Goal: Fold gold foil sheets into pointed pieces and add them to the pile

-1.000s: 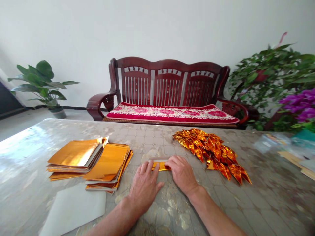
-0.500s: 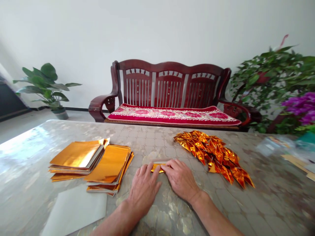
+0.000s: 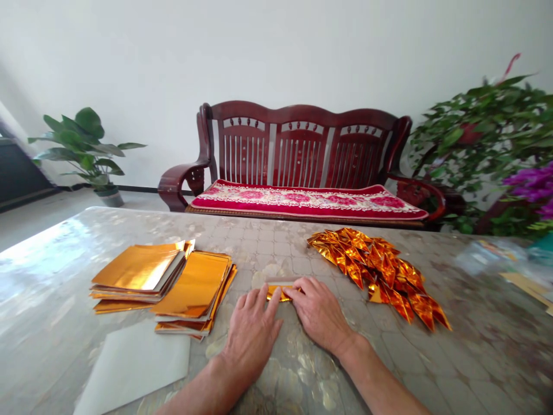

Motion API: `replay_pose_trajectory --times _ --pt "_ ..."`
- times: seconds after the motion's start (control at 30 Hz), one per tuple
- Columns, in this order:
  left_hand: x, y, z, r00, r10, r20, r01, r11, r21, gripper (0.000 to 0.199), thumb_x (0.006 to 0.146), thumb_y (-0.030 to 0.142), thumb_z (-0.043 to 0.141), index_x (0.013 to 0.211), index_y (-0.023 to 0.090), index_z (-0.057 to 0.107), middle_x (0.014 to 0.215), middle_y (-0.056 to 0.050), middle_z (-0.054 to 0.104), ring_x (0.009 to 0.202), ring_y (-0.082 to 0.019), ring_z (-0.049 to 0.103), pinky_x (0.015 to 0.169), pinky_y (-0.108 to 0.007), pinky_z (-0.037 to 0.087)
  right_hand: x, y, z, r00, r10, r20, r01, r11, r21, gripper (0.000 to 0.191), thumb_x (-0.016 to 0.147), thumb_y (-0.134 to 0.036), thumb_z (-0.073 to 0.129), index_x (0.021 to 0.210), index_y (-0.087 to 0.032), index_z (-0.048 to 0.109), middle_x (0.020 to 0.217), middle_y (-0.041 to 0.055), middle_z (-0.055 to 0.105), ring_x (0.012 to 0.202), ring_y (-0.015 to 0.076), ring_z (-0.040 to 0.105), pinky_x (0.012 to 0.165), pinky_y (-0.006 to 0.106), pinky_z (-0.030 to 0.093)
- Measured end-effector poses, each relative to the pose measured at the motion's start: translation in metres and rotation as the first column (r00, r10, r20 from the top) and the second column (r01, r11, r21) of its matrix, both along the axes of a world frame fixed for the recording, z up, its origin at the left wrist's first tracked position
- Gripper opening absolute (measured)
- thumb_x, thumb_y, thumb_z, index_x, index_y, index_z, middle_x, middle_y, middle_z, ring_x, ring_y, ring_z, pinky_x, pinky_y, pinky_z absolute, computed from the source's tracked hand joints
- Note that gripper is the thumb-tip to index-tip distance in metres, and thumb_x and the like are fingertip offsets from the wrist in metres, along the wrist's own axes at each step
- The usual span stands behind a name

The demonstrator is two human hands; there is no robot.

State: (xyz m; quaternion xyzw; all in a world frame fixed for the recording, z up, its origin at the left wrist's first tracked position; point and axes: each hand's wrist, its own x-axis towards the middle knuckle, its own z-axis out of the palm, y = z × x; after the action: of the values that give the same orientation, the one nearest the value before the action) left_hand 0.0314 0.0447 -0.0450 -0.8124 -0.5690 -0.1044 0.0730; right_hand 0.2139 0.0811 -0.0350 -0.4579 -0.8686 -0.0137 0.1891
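The left hand (image 3: pixel 252 334) and right hand (image 3: pixel 319 314) sit close together on the table (image 3: pixel 432 369), fingertips meeting on a folded gold foil strip (image 3: pixel 279 294) and holding it down between them. The strip lies directly under the fingertips, a pale edge showing along its far side. It looks light, thin and fairly soft, likely to crease at a careless touch and to skid on the glossy tabletop, so its ends or edges seem the best places to take hold of it

Left of the hands lie two stacks of gold foil sheets (image 3: pixel 192 285) and a pale sheet (image 3: pixel 133 366). To the right, just beyond the right hand, spreads a heap of folded gold triangles (image 3: pixel 380 274). Farther off, past the table, stands a dark wooden bench (image 3: pixel 302 147) with a red floral cushion (image 3: pixel 302 200)
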Motion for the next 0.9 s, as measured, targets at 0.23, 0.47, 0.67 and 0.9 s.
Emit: replay_pose_trajectory --times 0.23,0.47,0.67,0.9 --pt "0.003 -0.007 -0.005 1.0 -0.006 -0.017 0.007 0.999 0.047 0.048 0.092 0.024 0.052 0.139 0.02 0.048 0.145 -0.013 0.05 0.124 -0.03 0.05 0.1 -0.047 0.042 0.0 0.001 -0.001 1.0 -0.002 0.016 0.002 1.0 0.0 0.025 0.096 -0.017 0.052 0.114 -0.027 0.066 0.101 0.0045 0.062 0.096 0.0209 0.052 0.082 0.034 0.04" --pt "0.005 -0.005 -0.01 0.992 -0.123 0.037 0.123 0.992 0.001 0.052 0.092 0.035 0.052 0.14 0.015 0.047 0.145 -0.012 0.052 0.134 -0.029 0.045 0.109 -0.044 0.037 0.0 0.001 0.0 1.0 0.01 0.006 -0.01 1.0 0.001 0.027 0.095 -0.016 0.053 0.115 -0.028 0.066 0.102 0.0045 0.062 0.097 0.0204 0.053 0.082 0.033 0.041" --pt "0.009 -0.007 -0.008 0.998 -0.066 0.013 0.066 0.998 -0.02 0.049 0.092 0.034 0.053 0.138 0.014 0.05 0.142 -0.015 0.053 0.129 -0.029 0.049 0.105 -0.045 0.04 -0.001 0.001 -0.001 1.0 0.016 0.0 -0.016 1.0 0.013 0.027 0.095 -0.018 0.053 0.116 -0.029 0.067 0.1 0.0054 0.062 0.096 0.0212 0.053 0.082 0.034 0.041" --pt "0.011 -0.009 -0.005 0.999 -0.031 -0.028 0.031 1.0 -0.003 0.049 0.091 0.037 0.055 0.136 0.017 0.052 0.141 -0.018 0.053 0.127 -0.031 0.05 0.102 -0.048 0.041 0.004 0.003 -0.006 0.996 -0.017 -0.09 0.015 1.0 -0.024 0.029 0.095 -0.015 0.051 0.118 -0.025 0.064 0.105 0.0055 0.062 0.099 0.0213 0.053 0.088 0.035 0.042"
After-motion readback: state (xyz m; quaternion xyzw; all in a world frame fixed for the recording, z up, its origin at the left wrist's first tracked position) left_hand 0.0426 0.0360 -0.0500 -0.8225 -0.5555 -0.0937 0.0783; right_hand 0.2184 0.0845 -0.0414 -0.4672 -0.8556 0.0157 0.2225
